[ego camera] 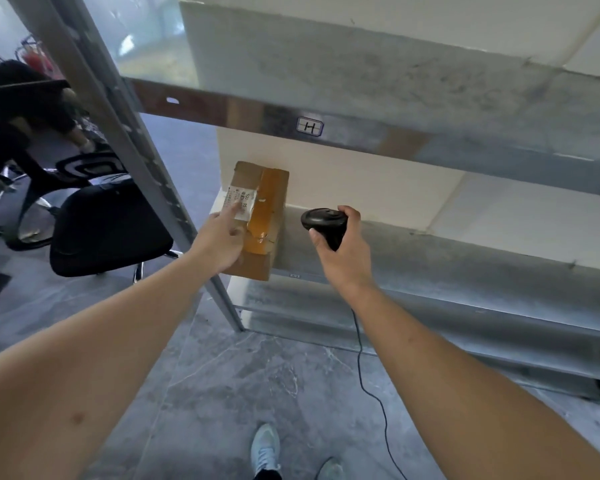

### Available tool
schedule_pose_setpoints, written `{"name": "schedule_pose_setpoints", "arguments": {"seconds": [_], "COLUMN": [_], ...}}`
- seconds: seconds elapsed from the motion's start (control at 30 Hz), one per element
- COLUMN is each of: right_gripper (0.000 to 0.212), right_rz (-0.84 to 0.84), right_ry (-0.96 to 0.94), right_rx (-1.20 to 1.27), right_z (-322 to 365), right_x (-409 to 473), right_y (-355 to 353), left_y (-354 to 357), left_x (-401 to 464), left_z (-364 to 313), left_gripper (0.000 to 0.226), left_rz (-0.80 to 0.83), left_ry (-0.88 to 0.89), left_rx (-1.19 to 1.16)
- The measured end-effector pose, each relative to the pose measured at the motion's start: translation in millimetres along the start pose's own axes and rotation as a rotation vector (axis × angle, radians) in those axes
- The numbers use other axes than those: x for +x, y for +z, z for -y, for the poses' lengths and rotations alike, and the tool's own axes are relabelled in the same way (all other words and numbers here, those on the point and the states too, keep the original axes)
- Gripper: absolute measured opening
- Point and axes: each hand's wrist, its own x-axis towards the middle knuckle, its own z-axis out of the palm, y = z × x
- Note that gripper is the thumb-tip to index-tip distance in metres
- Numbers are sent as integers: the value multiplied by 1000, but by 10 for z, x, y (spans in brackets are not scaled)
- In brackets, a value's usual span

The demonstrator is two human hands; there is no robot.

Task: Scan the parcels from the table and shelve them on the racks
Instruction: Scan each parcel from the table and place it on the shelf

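**On the rack's lower shelf, a parcel goes in by hand**

At the left end of the rack (pixel 413 150), beside its slotted upright post (pixel 132 150), I press a taped cardboard parcel (pixel 260 216) onto the lower shelf (pixel 430 265), under the rail that carries a tag marked "H" (pixel 310 127). My left hand (pixel 222 242) lies flat on the box top, its fingers (pixel 234 211) spread over the white shipping label (pixel 238 200) and not closed round anything; I judge this a push or a steadying touch, meant to seat the box square against the post. My right hand (pixel 343 251) is clenched round the handle of a black corded scanner (pixel 324 223), held just right of the parcel with its head turned toward the box, probably to keep it within reach of the label. Its cable (pixel 368 372) hangs down toward the grey floor (pixel 222 393), near my shoes (pixel 265 448).

The parcel's near corner appears to overhang the shelf's front lip, so it likely needs sliding further back. To the right the shelf runs long and bare, with ample room. Left of the post stands a black office chair (pixel 108 226), close enough to crowd a step that way, and the dangling cable could snag underfoot.
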Motion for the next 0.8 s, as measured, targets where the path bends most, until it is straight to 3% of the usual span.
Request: {"name": "schedule_pose_setpoints", "arguments": {"seconds": [0.13,0.23,0.33,0.8], "right_gripper": [60,60,60,60], "right_rz": [-11,-11,-15,-52], "right_ry": [8,-1,-2,1], "right_rx": [10,6,1,-18], "right_z": [58,85,113,129], "right_x": [31,63,95,134], "right_y": [49,76,94,82], "left_y": [5,3,39,-30], "left_x": [45,118,185,397], "left_z": [12,-18,4,51], "left_gripper": [56,86,100,91], "left_rz": [-87,-70,5,51], "left_ry": [109,183,299,282], "left_rx": [522,693,736,756]}}
